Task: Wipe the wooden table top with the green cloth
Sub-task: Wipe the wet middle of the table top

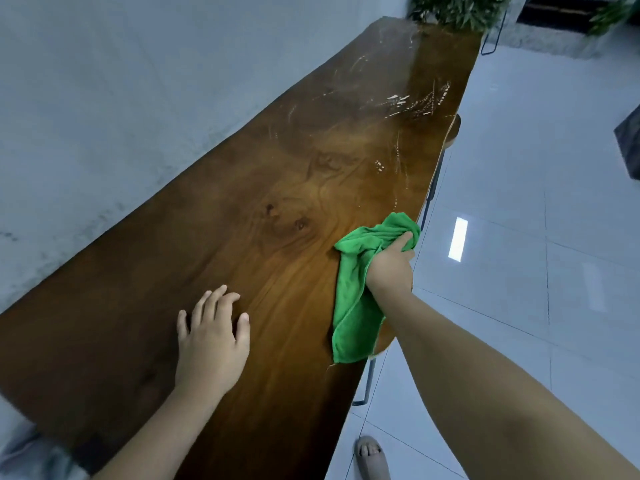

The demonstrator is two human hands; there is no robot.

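Gripping the green cloth [351,299], the right hand [391,268] sits at the right-hand edge of the wooden worktop [242,188], about midway along its visible length. Its fingers are curled tight round a bunched part of the cloth. One end of the cloth bulges out past the knuckles toward the far end of the worktop. The rest trails back under the wrist, lies flat on the wood and reaches the edge nearest the floor [519,244].

Left hand [211,337]: palm down on the wood, nearer the camera and well apart from the cloth. Fingers [221,299] straight, slightly spread, holding nothing.

Worktop surface: dark brown slab, strong grain, two small knots near the middle. White streaks and specks [415,102] show on the far part, beyond the cloth. The near part looks glossy.

Surroundings: grey wall [121,98] along the left edge of the slab. Leafy plant [460,8] at the far end. Thin metal leg [367,382] visible below the right edge. Pale tiled floor to the right, with a bright reflection. A foot in a slipper [370,459] at the bottom of the view.
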